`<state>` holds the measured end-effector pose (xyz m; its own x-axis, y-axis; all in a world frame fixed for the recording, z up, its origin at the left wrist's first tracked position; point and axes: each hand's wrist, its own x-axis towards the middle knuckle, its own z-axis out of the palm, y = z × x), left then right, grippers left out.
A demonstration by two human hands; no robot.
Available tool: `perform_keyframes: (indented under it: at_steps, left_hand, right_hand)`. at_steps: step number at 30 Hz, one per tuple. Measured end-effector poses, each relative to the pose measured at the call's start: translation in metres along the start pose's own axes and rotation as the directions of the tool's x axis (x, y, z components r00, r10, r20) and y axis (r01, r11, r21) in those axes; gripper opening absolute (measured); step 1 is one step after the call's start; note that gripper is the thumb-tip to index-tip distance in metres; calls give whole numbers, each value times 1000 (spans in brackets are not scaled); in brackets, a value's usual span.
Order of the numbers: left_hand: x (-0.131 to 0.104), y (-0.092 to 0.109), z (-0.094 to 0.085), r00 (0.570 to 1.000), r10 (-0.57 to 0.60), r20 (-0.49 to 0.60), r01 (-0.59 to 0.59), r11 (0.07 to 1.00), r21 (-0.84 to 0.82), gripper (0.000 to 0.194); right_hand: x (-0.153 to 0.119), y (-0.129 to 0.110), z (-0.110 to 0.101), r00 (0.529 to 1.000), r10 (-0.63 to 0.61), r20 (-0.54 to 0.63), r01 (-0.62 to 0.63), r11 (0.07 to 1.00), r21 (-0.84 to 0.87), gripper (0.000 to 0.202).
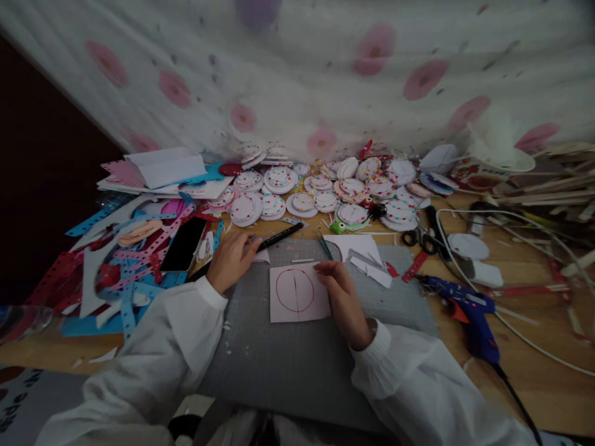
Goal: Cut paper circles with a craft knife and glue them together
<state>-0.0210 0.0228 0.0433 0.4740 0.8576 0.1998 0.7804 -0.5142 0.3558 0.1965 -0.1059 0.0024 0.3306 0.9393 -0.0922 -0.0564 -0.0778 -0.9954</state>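
A pale pink square of paper (307, 310) lies on the grey mat (274, 365). On it is a red circle with a dark vertical line down its middle. My right hand (343, 298) rests at the paper's right edge, fingers bent over its upper right corner. Up and to the left of the paper, my left hand (232, 260) is at a black pen or marker (281, 236), its fingers bent near the pen's lower end; whether they grip it is unclear. A dark pointed tool (324, 246) and white paper scraps (372, 270) lie beyond the paper.
Decorated white paper discs (280, 177) crowd the back. Coloured strips (127, 297) and a black phone (185, 244) are at left. Black-handled scissors (427, 243), a blue glue gun (478, 310) and a white cable (548, 353) are at right. A flowered curtain (297, 80) hangs behind.
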Motion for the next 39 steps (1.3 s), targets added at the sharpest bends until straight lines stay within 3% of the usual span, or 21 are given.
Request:
perform_keyframes:
  at_steps: [2,5,7,10,13,16,18,20,22,24,26,28,30,32,35,37,39]
  left_hand:
    - [0,-12,-6,999,-23,-35,29,983,183,39]
    - [-10,-34,-17,992,-110,57,88,946,311,46]
    - [-19,-47,-22,985,-124,117,89,959,269,49]
    - [-30,-55,-28,984,-132,116,106,972,209,45]
    - [-35,-49,-41,984,-174,44,165,975,149,43]
    - [-39,-27,-59,948,-299,-109,285,950,-128,44]
    - [-41,-2,-66,911,-395,-115,291,816,-499,43]
    - [-43,29,-64,928,-372,23,237,543,-806,40]
    - [-43,59,-51,947,-268,178,257,297,-920,37]
    - [-38,82,-31,942,-169,291,322,200,-925,37]
    - [-31,94,-10,953,-127,276,300,257,-919,36]
    - [-24,94,6,981,-123,148,188,462,-867,35]
    - [-22,86,14,996,-86,-6,57,711,-701,37]
    - [-26,75,16,998,-8,-56,-19,892,-452,43]
    - [-41,63,16,990,102,93,-89,987,-135,61]
    - [-49,58,16,976,121,183,-114,992,-48,67]
    - [-51,53,18,976,79,202,-71,996,-49,68]
  right_hand:
    - [1,3,1,1000,12,-2,-12,1000,28,15]
    - [2,5,2,999,33,-10,-32,996,83,16]
    - [2,5,1,999,41,-17,-39,993,111,16]
    - [1,1,0,998,38,-45,-31,990,136,17]
    - [1,-6,-2,994,-4,-105,21,987,160,16]
    - [0,-15,-2,990,-86,-109,105,977,187,12]
    - [-4,-21,1,991,-129,-19,130,969,212,10]
    - [-10,-27,5,982,-135,133,99,964,248,13]
    - [-16,-31,9,948,-106,300,18,959,283,20]
    - [-21,-33,12,897,-42,441,-103,949,299,28]
    - [-21,-32,12,872,28,489,-196,935,296,33]
    - [-16,-30,9,902,71,427,-220,925,311,34]
    - [-9,-28,5,967,66,245,-148,931,334,35]
    - [-2,-29,-1,997,42,61,-60,943,327,38]
    - [3,-33,-9,998,-9,-68,27,960,278,44]
    - [4,-35,-12,996,-51,-79,69,964,258,52]
    - [5,-36,-15,994,-92,-51,102,962,254,50]
